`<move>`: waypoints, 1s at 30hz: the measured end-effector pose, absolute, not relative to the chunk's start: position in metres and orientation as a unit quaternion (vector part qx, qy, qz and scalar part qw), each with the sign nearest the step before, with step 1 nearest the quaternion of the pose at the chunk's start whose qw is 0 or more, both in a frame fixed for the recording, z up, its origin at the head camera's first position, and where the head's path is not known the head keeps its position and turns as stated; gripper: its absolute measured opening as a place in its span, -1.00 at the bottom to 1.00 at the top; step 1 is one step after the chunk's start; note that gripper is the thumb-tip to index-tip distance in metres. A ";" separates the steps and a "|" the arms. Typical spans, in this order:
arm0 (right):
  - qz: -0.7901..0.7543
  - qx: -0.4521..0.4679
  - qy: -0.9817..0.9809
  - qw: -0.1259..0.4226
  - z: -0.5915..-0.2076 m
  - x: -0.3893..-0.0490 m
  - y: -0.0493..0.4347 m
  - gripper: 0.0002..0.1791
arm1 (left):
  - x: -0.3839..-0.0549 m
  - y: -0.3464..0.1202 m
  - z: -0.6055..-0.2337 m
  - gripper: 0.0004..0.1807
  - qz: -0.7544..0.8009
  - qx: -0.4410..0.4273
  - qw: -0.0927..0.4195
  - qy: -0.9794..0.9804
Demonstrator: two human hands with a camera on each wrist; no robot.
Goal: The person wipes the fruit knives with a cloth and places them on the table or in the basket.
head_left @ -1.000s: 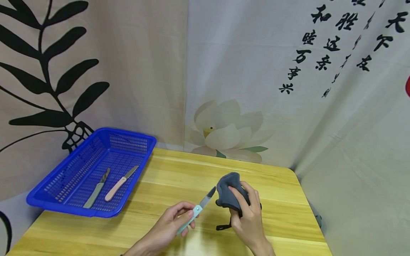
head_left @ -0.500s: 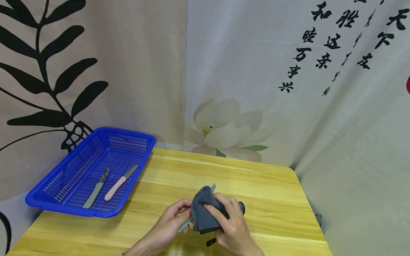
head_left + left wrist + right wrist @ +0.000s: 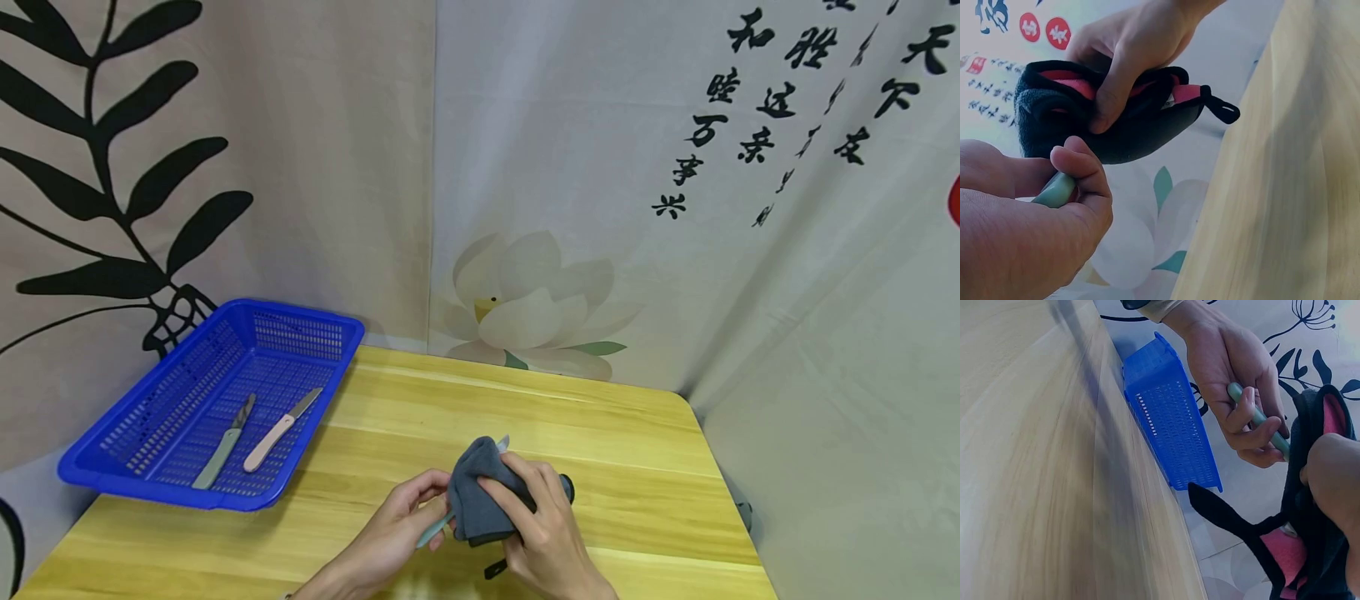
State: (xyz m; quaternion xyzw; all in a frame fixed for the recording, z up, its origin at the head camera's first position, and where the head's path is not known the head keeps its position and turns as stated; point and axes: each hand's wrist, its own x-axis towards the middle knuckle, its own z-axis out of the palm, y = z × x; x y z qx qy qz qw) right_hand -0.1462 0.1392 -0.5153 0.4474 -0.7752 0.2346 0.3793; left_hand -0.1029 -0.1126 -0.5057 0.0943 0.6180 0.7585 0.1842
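My left hand (image 3: 401, 521) grips the pale green handle of a small knife (image 3: 433, 530), its fingers curled round it in the right wrist view. A folded dark grey cloth (image 3: 480, 500) with black edging wraps over the blade, and only the tip shows past the cloth's top. My right hand (image 3: 551, 525) pinches the cloth between thumb and fingers. From the left wrist view, the cloth's pink inner side and a black hanging loop (image 3: 1222, 110) show. Both hands are above the wooden table (image 3: 645, 467).
To the left stands a blue plastic basket (image 3: 168, 497). Inside it lie a green-handled knife (image 3: 217, 458) and a pink-handled knife (image 3: 270, 442), blades pointing away. Behind the table hangs a printed curtain (image 3: 337, 167).
The right hand has brought the cloth leftward from beside the knife onto its blade. Over the last half second, the hands have barely moved. The basket stays put.
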 end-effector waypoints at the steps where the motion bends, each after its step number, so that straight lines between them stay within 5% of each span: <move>1: 0.234 0.445 -0.777 0.378 -0.515 -0.146 0.139 -0.41 | -0.103 -0.113 -0.506 -0.51 0.757 0.098 0.183 0.619; 7: 0.233 0.433 -0.780 0.388 -0.513 -0.149 0.142 -0.41 | -0.101 -0.115 -0.505 -0.52 0.751 0.113 0.176 0.626; 13: 0.240 0.412 -0.785 0.396 -0.510 -0.151 0.145 -0.19 | -0.100 -0.116 -0.507 -0.52 0.749 0.118 0.175 0.628; 30: 0.247 0.348 -0.811 0.400 -0.504 -0.157 0.157 -0.24 | -0.099 -0.113 -0.507 -0.58 0.738 0.131 0.174 0.639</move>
